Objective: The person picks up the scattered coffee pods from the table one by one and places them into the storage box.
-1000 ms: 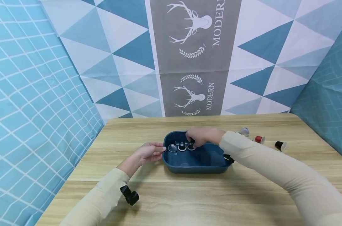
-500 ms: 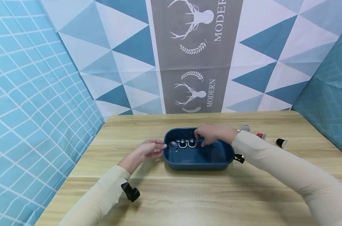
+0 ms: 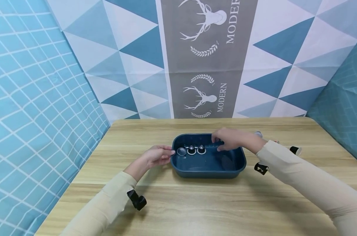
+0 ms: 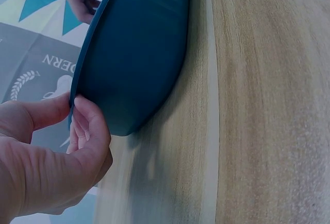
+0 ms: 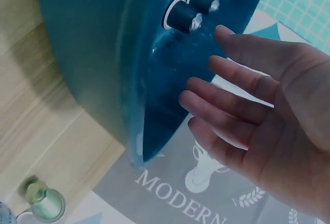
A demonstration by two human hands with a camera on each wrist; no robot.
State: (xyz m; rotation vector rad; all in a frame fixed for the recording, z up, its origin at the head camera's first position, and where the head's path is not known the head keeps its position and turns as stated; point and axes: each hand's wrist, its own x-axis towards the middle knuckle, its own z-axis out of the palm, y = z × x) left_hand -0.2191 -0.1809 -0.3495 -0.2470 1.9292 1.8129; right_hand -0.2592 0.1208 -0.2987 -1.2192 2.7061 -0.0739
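A dark blue basin point(image 3: 208, 174) stands on the wooden table. My left hand point(image 3: 158, 156) pinches its left rim between thumb and fingers, as the left wrist view also shows. Inside the basin, toward its back left, two black coffee capsules point(image 5: 183, 17) stand in a row with their narrow ends up. Beside them, closest to the left wall, is a round silver-rimmed capsule point(image 3: 181, 151). My right hand point(image 3: 231, 139) hovers over the basin's back right part, to the right of the capsules. Its fingers are spread and loosely bent, with nothing between them.
On the table right of the basin lie more capsules: a black one point(image 3: 295, 150), a pale purple one point(image 3: 258, 134) and a green one point(image 5: 46, 203). A red one is mostly hidden by the right sleeve. A patterned cloth wall point(image 3: 202, 65) rises behind the table.
My right hand has let go of the second black capsule, leaving it standing in the row, and has moved right. My left hand keeps its hold on the rim.
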